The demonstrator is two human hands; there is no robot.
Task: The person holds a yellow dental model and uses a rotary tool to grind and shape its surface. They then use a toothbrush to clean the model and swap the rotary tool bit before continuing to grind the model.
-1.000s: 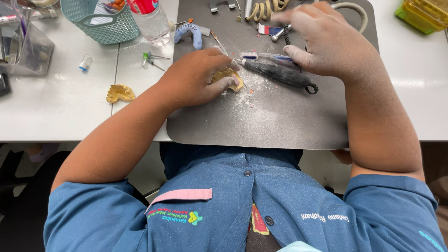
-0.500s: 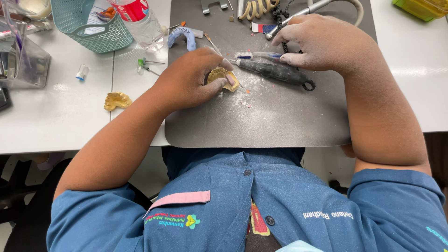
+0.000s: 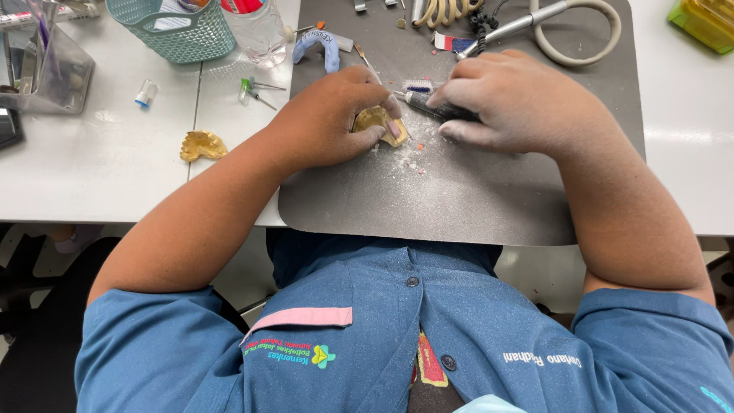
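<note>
Progress, I judged: mid-trim, dust shed | left hand (image 3: 329, 118) gripped yellow plaster dental cast (image 3: 376, 122) | right hand (image 3: 520, 99) gripped dark rotary handpiece (image 3: 432, 105)

Short-sleeved blue work shirt (image 3: 428, 336) was worn, fabric plain and slightly creased. Sleeves were ended above elbows; forearms were left bare. Front placket was closed with small dark round buttons, two seen. Pink rectangular strip was sewn across left chest, with small multicoloured embroidered emblem and lettering below it. White embroidered lettering was seen on right chest. Red-and-yellow patch was partly shown at placket's lower edge. Pale blue item was glimpsed at bottom edge. Left hand (image 3: 329, 122) and right hand (image 3: 520, 103) were ungloved, no rings or watch seen.
</note>
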